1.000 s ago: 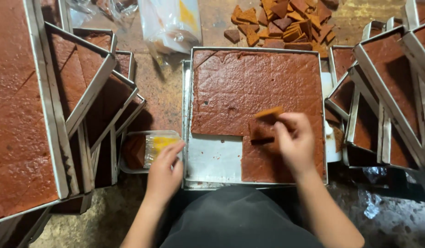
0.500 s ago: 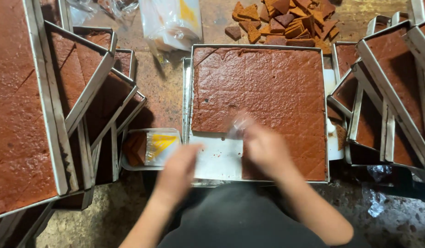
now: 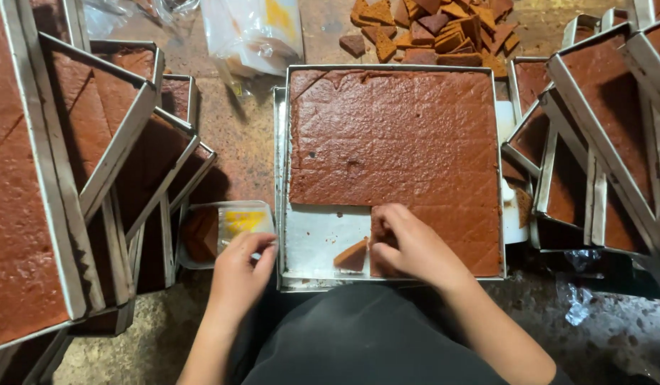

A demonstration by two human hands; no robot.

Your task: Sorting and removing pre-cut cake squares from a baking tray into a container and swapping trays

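The right hand [image 3: 414, 246] rests curled on the near edge of the brown slab [image 3: 394, 135], fingers bent and pressing its matte, pitted surface; whether they pinch anything I cannot tell. A cut triangular piece [image 3: 352, 255] lies loose just left of that hand, on the pale liner of the square metal tray [image 3: 281, 185]. The left hand [image 3: 238, 274] touches the rim of a small clear plastic container [image 3: 223, 228] beside the tray, fingers loosely closed on its edge. More triangular pieces are heaped in a pile [image 3: 437, 28] beyond the tray.
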